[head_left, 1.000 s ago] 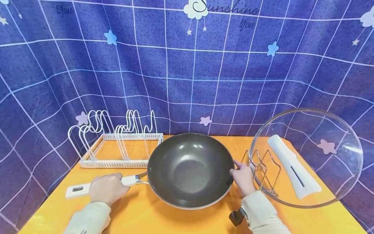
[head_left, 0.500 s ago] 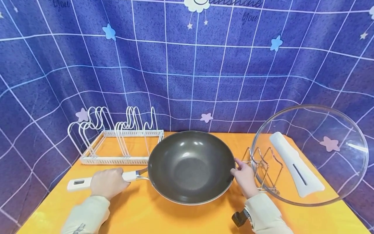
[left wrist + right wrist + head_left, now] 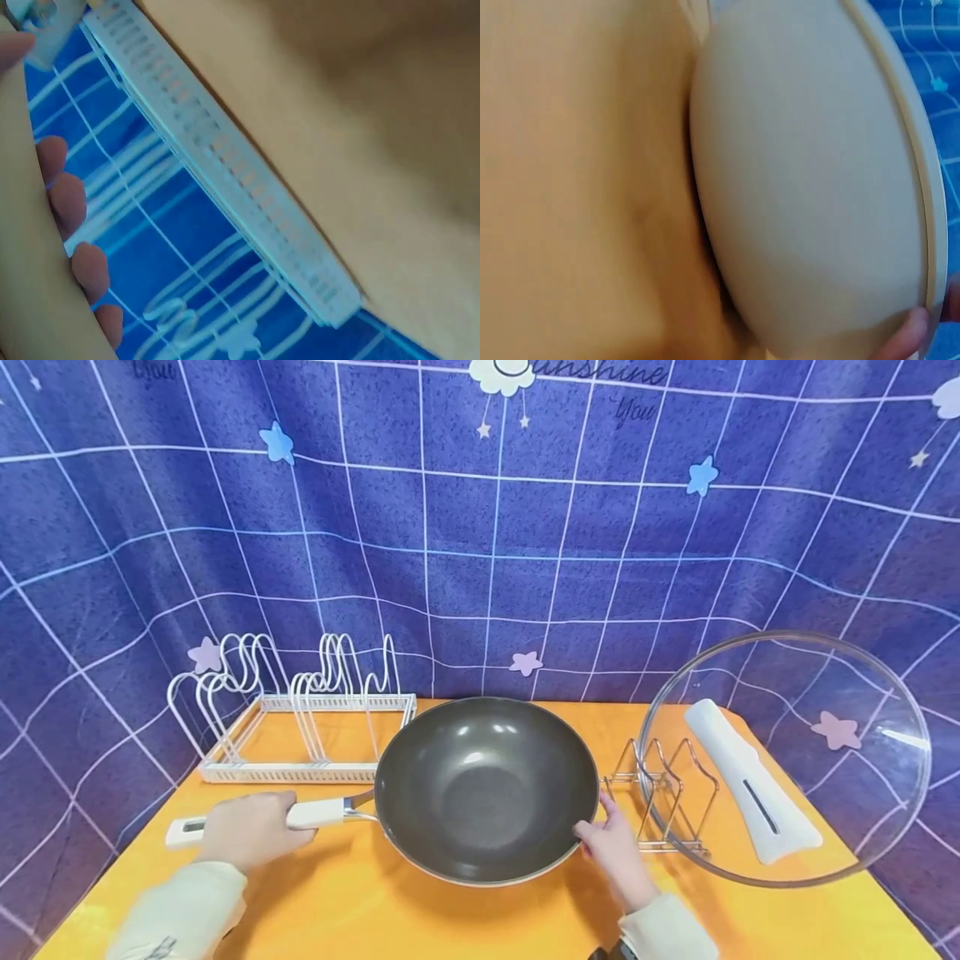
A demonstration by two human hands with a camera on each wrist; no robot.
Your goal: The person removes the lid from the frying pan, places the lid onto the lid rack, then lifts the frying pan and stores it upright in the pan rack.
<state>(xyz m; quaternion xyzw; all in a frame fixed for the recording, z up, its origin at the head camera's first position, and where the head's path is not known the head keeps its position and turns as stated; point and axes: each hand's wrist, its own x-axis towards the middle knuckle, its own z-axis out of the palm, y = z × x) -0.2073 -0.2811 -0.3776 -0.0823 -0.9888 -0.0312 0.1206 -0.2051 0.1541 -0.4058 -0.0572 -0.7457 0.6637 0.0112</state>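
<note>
A deep dark wok (image 3: 487, 785) sits at mid-table, its hollow facing up. Its white handle (image 3: 318, 813) points left, and my left hand (image 3: 251, 831) grips it from above. In the left wrist view, several curled fingertips (image 3: 69, 204) show past the pale handle. At the wok's lower right rim my right hand (image 3: 611, 847) pinches the edge, thumb over the inside and fingers beneath. The right wrist view has the wok's pale outer side (image 3: 802, 172) close up, with fingers (image 3: 907, 334) at the rim.
A white wire rack (image 3: 292, 772) stands behind my left hand. To the right, a large glass lid (image 3: 847, 693) with a white slotted handle (image 3: 750, 785) leans upright in a small metal rack (image 3: 671, 846). A blue grid-patterned cloth (image 3: 480, 568) hangs behind the orange table (image 3: 420, 927).
My right hand has slid along the rim toward me, from the wok's right side to its lower right. The left hand has shifted slightly left along the handle. Wok stays about where it was.
</note>
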